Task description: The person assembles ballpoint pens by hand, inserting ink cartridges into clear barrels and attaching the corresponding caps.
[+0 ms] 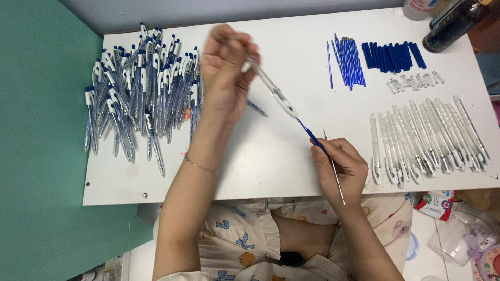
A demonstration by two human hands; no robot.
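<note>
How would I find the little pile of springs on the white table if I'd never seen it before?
Start at the white table and look to its far right corner, where a row of dark blue caps lies. Just below that row, above the long clear pen barrels, sits the small cluster of springs. They are the only tiny, silvery, coiled pieces; everything around them is plastic and much longer.

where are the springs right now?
In the head view, the small pile of springs lies on the white table at far right, just below the blue caps and above the row of clear pen barrels.
</note>
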